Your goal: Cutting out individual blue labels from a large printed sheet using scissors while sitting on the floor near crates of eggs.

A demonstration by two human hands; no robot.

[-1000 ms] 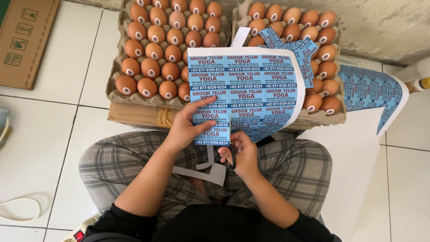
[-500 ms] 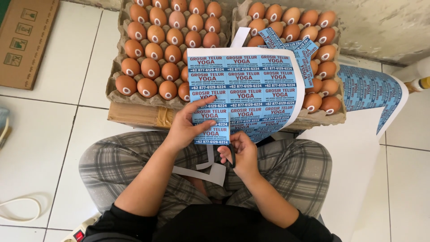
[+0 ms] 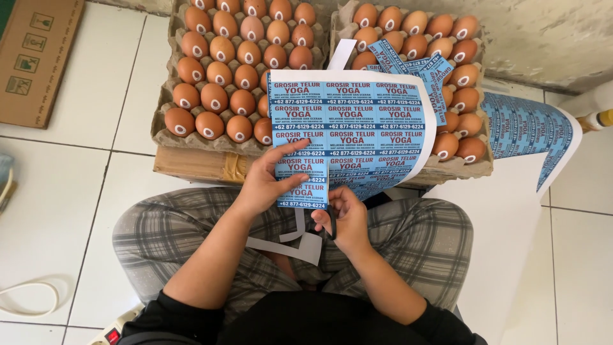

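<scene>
I sit cross-legged on the floor in plaid trousers. My left hand (image 3: 268, 182) pinches the lower left edge of a blue printed label sheet (image 3: 348, 124) held up over my lap. My right hand (image 3: 341, 217) grips black scissors (image 3: 331, 222) just under the sheet's bottom edge, with the blades mostly hidden by my fingers. White paper offcuts (image 3: 300, 243) lie on my lap below both hands. Behind the sheet stand two cardboard trays of brown eggs, the left tray (image 3: 167, 131) and the right tray (image 3: 476, 167), each egg bearing a small round sticker.
More blue label sheets lie on the right tray (image 3: 408, 61) and on the floor at the right (image 3: 530, 128). A flat cardboard box (image 3: 35, 57) sits at the upper left. A white cable (image 3: 29, 300) and a power strip (image 3: 115, 332) lie at the lower left.
</scene>
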